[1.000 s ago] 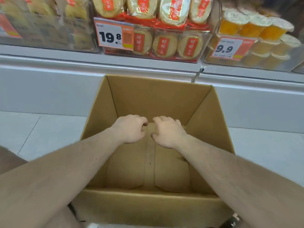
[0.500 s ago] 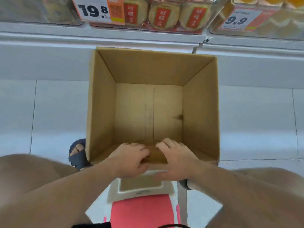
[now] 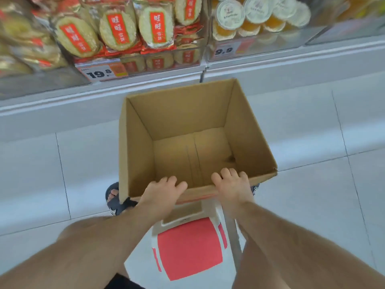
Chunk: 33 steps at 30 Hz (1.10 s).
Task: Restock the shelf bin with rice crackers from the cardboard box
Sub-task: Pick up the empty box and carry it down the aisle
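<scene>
Beyond my hands runs the long white shop shelf [image 3: 145, 88], and on it, up and to the left of my left hand, sits the clear plastic shelf bin [image 3: 187, 59] packed with round rice crackers in red-labelled wrappers [image 3: 116, 30]; an orange-and-white price tag reading 19.8 [image 3: 102, 72] is fixed to its front. Directly ahead of both hands is the open brown cardboard box [image 3: 187, 113], tilted a little, and I see only its bare floor inside. My left hand [image 3: 164, 189] grips the box's near rim with fingers curled over the edge. My right hand [image 3: 233, 182] grips the same rim further right, knuckles up, fingers hooked inside. Below my wrists is a white stool with a red square seat [image 3: 187, 247]. Up and right of my right hand stand tubs of orange jelly with white lids [image 3: 250, 15]. Just left of my left hand, a foot in a dark sandal [image 3: 113, 195] pokes out beside the box.
</scene>
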Available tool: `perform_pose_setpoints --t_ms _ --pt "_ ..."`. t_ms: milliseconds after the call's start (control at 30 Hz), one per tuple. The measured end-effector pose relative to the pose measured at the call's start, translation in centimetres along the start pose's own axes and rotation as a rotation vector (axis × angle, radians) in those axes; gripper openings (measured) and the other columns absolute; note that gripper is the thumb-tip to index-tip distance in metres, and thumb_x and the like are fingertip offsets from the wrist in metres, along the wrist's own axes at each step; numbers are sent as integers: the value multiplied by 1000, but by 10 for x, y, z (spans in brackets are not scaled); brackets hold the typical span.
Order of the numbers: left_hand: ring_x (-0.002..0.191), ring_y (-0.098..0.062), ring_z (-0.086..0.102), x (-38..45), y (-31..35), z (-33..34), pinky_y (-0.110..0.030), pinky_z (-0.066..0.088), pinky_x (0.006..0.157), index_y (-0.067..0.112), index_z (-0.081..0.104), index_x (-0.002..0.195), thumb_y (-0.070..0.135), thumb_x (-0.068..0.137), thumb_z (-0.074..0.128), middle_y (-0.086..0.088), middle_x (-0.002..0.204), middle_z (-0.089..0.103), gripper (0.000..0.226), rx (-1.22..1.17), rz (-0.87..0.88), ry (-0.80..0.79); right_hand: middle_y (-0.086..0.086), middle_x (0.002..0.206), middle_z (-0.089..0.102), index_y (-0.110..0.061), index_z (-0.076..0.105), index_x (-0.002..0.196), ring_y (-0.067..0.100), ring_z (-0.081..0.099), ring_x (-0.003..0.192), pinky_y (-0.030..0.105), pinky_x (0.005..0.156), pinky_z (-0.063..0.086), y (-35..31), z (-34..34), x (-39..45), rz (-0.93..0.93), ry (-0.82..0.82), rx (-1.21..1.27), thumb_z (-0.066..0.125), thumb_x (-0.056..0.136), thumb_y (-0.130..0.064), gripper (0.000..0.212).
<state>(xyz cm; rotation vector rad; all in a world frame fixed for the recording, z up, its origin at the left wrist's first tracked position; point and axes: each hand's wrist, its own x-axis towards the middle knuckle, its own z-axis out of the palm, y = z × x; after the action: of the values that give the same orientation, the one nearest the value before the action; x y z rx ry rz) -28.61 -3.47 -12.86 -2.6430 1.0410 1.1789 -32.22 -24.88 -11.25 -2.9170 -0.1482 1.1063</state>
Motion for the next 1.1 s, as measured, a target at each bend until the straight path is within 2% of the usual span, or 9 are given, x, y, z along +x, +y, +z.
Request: perform_pose_setpoints --t_ms 67,133,233,333,600,733,900,1000,1100 --pt "103 -23 48 -4 25 -39 -34 39 66 25 34 120 -4 73 59 -3 112 45 61 -35 30 2 4 115 49 -22 44 116 26 47 107 39 91 39 16 -21 -33 109 38 32 61 81 -10 41" --pt "107 -24 46 -5 54 -77 -35 40 72 27 34 124 -6 73 55 -2 114 44 64 -25 76 12 4 114 51 -23 46 116 26 48 107 39 92 39 37 -36 -70 221 68 93 59 83 -10 37" --pt "113 -24 44 9 104 -132 -37 40 79 29 37 124 -7 75 51 -2 117 43 63 67 133 24 4 104 52 -24 50 109 27 51 99 39 84 40 76 -46 -116 381 178 152 67 74 -8 41" --pt "114 -22 44 37 168 -177 -37 39 81 32 37 127 -9 76 49 -1 117 44 66 157 206 46 5 103 51 -25 49 110 28 50 97 39 83 37 133 -53 -156 504 236 227 61 75 -5 42" --pt "116 -21 44 106 415 -291 -32 36 76 33 32 138 -9 79 53 -1 125 45 76 466 405 106 7 110 49 -23 44 118 29 48 102 39 88 38 334 -41 -294 761 345 418 61 80 -12 43" --pt "108 -20 46 119 527 -344 -33 36 75 38 36 131 0 85 51 2 113 46 61 478 553 159 10 108 52 -21 45 120 30 49 99 40 85 39 407 -48 -366 944 435 457 66 76 -12 49" --pt "95 -18 40 131 639 -409 -35 31 72 35 39 126 0 83 49 5 97 36 56 499 725 223 11 93 54 -17 55 104 32 53 84 38 70 36 490 -60 -429 1108 486 452 69 59 -3 49" --pt "89 -19 36 147 691 -448 -35 31 71 34 40 124 -1 82 47 3 95 37 55 539 789 272 10 94 54 -18 54 103 31 53 86 38 72 37 544 -70 -449 1170 499 419 69 59 -4 49" --pt "96 -23 45 177 735 -482 -36 33 71 33 39 124 -1 82 48 0 101 43 55 590 821 304 8 101 53 -20 51 111 30 51 93 38 77 36 600 -81 -456 1210 531 399 67 65 -6 50"
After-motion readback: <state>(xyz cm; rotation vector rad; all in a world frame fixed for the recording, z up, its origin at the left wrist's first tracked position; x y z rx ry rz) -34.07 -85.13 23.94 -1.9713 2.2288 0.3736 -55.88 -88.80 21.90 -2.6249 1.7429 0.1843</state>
